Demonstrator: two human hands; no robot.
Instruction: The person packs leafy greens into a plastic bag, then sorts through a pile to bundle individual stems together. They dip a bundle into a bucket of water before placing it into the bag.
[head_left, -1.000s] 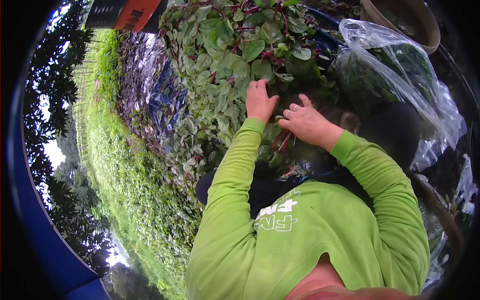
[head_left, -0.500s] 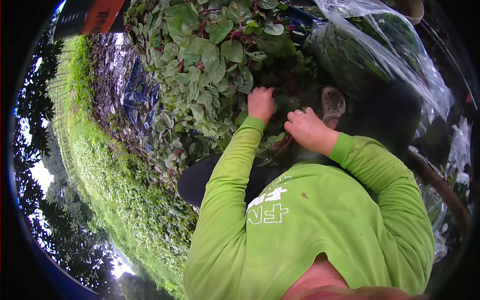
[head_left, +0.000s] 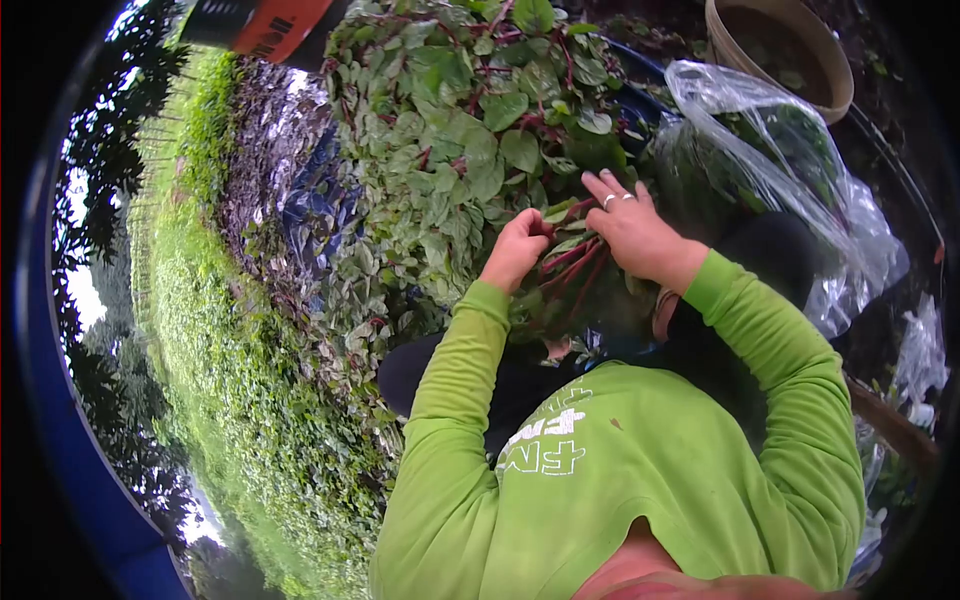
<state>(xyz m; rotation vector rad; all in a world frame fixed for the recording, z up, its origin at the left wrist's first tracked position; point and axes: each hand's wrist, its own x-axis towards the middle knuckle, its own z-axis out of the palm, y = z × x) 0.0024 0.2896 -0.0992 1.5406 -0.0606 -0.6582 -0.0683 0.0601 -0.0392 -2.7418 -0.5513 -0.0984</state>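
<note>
A bunch of red-stemmed leafy greens (head_left: 575, 265), resembling Malabar spinach, lies between my hands, its stem ends pointing toward my lap. My right hand (head_left: 645, 235), with rings on it, is closed over the upper stems from the right, two fingers stretched along the leaves. From the left, my left hand (head_left: 515, 250) pinches at the bunch's edge beside a green leaf; its fingertips are partly hidden. A large heap of the same greens (head_left: 440, 160) spreads just beyond and to the left of my hands.
A clear plastic bag (head_left: 800, 190) with greens inside lies to the right. Behind it stands a beige tub (head_left: 785, 55). A black and orange container (head_left: 270, 30) is at the upper left. Blue sheeting (head_left: 310, 185) shows under the heap, and a brown pole (head_left: 895, 425) lies at right.
My hands have come up and closer together over the bunch, whose red stems now show plainly. My right hand has reached forward onto the stems. The view has shifted, revealing more of the tub.
</note>
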